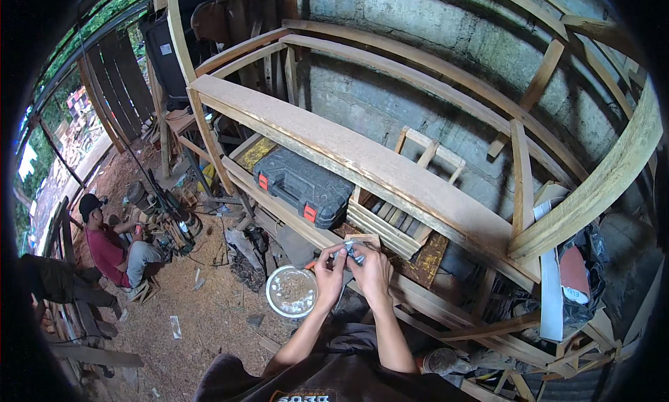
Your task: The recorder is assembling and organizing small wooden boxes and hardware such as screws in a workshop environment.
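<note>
My left hand point(332, 271) and my right hand point(372, 271) are raised in front of my chest, close together. Their fingers pinch a small silvery-grey piece point(350, 246) between them; it is too small and too covered to name. Something orange-red shows beside my left fingers. Just left of my left wrist is a round pale-rimmed tub point(269, 290) with white bits in it. Beyond my hands, a black tool case point(303, 182) with red latches rests on the lower shelf, beside a small slatted wooden frame point(383, 231).
A long wooden shelf board point(348, 151) crosses ahead, within a timber frame against a block wall point(404, 88). At right, a curved timber point(592, 200) rises near black plastic point(597, 263). A person in a red shirt point(108, 252) sits on the left; another person point(52, 280) is nearer.
</note>
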{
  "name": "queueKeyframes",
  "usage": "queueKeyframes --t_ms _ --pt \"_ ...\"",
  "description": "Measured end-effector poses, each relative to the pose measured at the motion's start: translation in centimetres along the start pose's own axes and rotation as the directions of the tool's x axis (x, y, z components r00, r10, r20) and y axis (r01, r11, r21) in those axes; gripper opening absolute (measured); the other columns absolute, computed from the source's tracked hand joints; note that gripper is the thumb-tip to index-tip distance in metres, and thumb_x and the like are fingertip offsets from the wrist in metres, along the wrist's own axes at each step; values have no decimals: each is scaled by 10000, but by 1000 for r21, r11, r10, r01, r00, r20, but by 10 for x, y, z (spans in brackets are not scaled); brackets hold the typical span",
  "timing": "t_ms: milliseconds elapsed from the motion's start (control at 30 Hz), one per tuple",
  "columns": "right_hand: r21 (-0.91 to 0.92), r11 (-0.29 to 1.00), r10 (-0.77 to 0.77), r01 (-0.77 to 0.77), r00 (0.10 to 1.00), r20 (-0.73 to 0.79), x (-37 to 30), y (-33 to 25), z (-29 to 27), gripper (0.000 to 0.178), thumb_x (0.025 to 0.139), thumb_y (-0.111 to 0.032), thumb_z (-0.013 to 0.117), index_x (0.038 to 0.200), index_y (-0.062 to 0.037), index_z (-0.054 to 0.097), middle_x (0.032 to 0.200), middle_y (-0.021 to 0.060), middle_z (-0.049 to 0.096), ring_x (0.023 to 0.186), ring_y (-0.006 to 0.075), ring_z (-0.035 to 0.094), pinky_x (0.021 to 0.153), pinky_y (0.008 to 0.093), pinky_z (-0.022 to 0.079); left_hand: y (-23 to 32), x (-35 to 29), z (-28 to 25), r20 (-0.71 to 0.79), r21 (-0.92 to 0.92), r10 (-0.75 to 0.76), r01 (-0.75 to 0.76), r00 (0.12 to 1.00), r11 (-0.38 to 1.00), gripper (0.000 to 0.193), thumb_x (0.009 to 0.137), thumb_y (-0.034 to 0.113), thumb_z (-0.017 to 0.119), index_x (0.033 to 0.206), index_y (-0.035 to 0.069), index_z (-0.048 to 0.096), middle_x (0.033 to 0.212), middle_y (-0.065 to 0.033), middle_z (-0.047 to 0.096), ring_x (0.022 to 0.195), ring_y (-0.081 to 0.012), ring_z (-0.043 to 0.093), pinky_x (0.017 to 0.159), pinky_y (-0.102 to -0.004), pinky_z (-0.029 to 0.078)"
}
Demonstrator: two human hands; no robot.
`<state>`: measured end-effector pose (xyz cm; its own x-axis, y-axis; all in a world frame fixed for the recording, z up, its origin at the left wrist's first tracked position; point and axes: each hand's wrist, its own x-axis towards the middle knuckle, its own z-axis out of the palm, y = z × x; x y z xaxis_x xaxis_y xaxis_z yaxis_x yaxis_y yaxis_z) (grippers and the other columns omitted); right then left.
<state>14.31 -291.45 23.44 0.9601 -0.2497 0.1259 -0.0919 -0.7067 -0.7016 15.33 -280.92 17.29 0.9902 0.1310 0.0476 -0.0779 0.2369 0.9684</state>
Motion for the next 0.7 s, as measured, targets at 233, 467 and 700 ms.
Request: queueKeyframes --t_ms 233,467,700 --pt "56 997 -44 48 997 -68 2 11 3 218 822 -224 798 1005 -107 801 707 131 685 586 288 637 570 404 496 -11 5 -4 9 55 0 0 1000 998 223 1015 197 677 1162 30 692 925 -12 702 760 -49 591 628 -216 478" --pt "255 967 27 -24 1000 -8 10 16 -7 185 863 -161 784 995 -31 785 612 101 633 537 142 580 525 333 446 -21 14 -8 9 -12 -81 81 997 997 249 1026 195 659 1181 0 664 1066 -66 681 885 -109 630 717 -267 555" --pt "647 763 82 -9 993 -83 29 59 10 197 914 -71 759 1046 73 740 898 104 761 735 99 669 684 244 534 -12 16 -3 -60 -127 -111 103 992 987 225 1027 184 653 1169 10 677 1015 -49 669 835 -87 574 697 -256 497"
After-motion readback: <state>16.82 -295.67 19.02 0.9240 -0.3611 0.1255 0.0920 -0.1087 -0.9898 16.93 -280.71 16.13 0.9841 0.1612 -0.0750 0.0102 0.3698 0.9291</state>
